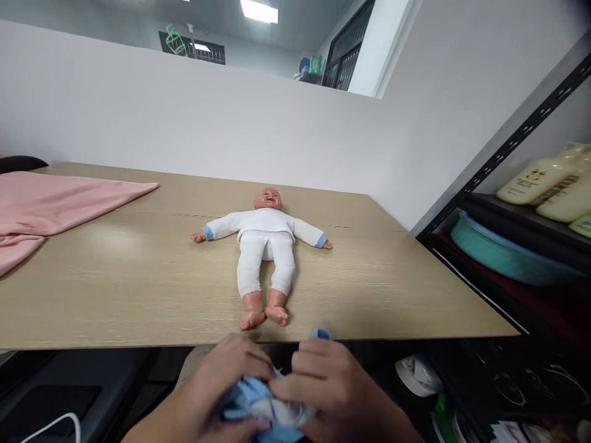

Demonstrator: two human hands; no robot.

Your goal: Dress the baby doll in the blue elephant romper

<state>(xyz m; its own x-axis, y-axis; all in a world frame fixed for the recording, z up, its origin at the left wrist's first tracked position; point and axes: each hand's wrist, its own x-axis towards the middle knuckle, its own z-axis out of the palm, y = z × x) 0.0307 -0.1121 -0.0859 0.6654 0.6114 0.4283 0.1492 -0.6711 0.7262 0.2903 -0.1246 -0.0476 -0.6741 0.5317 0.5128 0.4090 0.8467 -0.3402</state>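
Note:
Below the table's front edge, my left hand (pixel 231 375) and my right hand (pixel 327 381) are both closed on a bunched light blue cloth (pixel 252 391) with some white in it. The fingers of both hands pinch the fabric close together, and its folds hide its shape. A bit of blue (pixel 322 333) sticks up above the right knuckles. Just beyond my hands, a baby doll (pixel 266 246) lies face up on the table, arms spread and bare feet towards me. It wears a white top with blue cuffs and white trousers.
A pink cloth (pixel 60 197) lies spread at the left of the wooden table (pixel 378 277). To the right, a black shelf holds lotion-like bottles (pixel 535 178) and a teal basin (pixel 508 252). A low white partition wall (pixel 207 123) stands behind the table.

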